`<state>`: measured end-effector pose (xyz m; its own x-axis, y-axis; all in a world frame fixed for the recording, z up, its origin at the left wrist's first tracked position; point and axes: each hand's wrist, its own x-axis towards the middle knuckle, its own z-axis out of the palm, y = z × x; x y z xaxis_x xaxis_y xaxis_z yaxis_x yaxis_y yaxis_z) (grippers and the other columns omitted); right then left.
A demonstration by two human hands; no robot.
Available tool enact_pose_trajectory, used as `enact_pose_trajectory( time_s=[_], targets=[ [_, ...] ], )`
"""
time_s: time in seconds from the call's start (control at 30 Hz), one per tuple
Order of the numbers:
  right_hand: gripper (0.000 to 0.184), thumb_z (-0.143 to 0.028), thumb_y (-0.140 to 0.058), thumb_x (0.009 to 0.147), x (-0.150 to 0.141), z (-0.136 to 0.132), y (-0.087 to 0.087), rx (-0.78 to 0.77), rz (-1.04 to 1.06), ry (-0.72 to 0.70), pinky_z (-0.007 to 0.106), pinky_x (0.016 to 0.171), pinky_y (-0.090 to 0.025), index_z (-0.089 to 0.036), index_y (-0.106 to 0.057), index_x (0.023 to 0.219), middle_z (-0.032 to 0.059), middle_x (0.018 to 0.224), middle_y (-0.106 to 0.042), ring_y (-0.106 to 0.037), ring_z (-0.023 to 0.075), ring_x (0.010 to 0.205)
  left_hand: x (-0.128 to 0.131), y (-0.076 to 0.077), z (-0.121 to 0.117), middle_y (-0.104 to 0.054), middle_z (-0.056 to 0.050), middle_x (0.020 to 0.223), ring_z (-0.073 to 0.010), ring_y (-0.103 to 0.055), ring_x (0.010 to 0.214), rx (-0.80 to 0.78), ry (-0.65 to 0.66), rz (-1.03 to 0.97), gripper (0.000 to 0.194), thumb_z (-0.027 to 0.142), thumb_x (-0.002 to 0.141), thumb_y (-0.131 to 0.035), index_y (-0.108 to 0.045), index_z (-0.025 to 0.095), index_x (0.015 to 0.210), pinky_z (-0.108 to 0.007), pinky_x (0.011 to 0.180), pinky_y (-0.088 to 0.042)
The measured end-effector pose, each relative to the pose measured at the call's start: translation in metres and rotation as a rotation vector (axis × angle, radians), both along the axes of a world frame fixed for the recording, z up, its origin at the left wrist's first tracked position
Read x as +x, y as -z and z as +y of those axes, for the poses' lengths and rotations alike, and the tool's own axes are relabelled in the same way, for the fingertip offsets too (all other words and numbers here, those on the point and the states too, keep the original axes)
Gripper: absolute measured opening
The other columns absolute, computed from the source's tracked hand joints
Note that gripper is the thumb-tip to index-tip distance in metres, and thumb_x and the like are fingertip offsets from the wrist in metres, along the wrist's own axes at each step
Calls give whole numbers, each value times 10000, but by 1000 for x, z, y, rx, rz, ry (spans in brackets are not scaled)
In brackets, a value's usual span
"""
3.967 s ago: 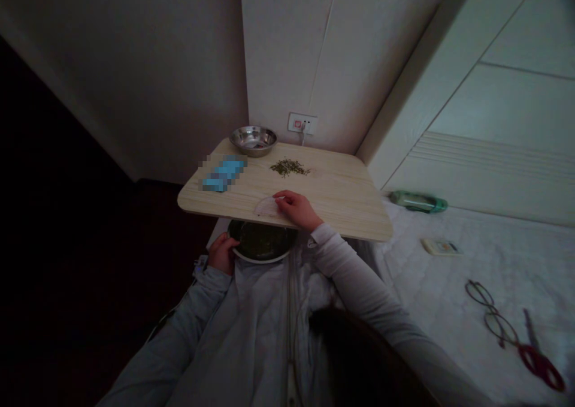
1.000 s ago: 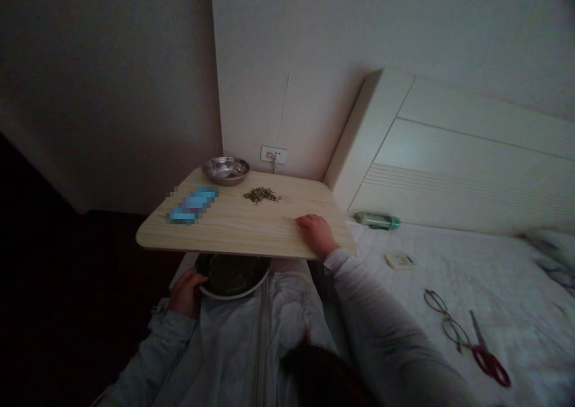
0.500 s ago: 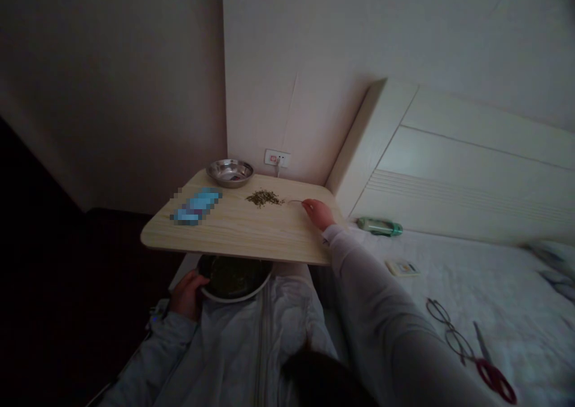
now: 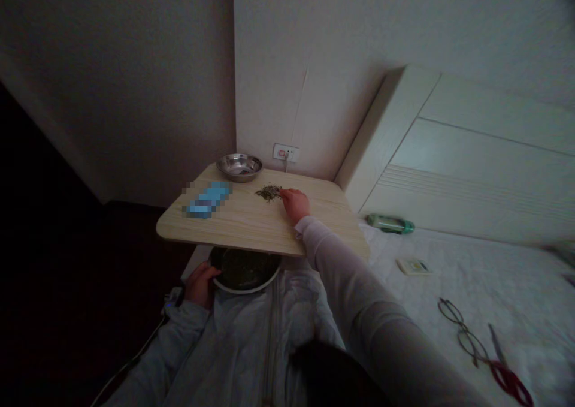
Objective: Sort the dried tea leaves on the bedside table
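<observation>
My right hand (image 4: 294,204) reaches across the light wooden table (image 4: 251,227) and its closed fingers touch the right edge of a small pile of dark green dried bits (image 4: 268,192). What the fingers pinch, if anything, is too small to name. My left hand (image 4: 200,283) is below the table's near edge, gripping the rim of a white-rimmed bowl (image 4: 244,269) of dark greenish stuff that rests on my lap.
A steel bowl (image 4: 239,166) stands at the table's far edge by a wall socket (image 4: 286,152). A blue packet (image 4: 207,199) lies at the left. On the bed at the right lie a green bottle (image 4: 390,223), a small card (image 4: 414,267), glasses (image 4: 464,331) and red-handled scissors (image 4: 507,376).
My right hand has moved from the table's near right edge to the far middle and now touches the green pile. My left hand stays on the bowl.
</observation>
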<state>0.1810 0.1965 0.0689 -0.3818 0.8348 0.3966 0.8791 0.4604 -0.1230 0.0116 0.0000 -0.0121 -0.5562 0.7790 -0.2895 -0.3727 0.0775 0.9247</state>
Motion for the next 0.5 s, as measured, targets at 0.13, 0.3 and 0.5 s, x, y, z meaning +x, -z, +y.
enact_pose_trajectory(
  time_s=[0.13,0.3,0.5],
  targets=[
    [319,-299,-240,766,-12,-3,2,6,-54,7,289,702,-308,-261,-505,940,22,894,-542,-443,157,816,0,-1,0,-408,78,365,-67,-380,369,8,47,-154,84,130,411,-525,-464,171,453,-186,382,-299],
    [306,-283,-248,764,-17,-6,5,13,-95,-29,296,696,-300,-267,-506,928,14,896,-535,-430,162,824,1,-6,0,-444,73,373,-67,-390,380,-4,34,-158,97,114,400,-519,-442,168,421,-182,382,-289],
    [308,-274,-232,770,-17,-6,8,-8,-130,-62,303,700,-289,-268,-490,939,18,915,-523,-422,161,832,4,-11,-1,-492,65,407,-83,-432,420,-9,10,-186,98,116,387,-525,-475,168,454,-196,424,-322]
  ],
)
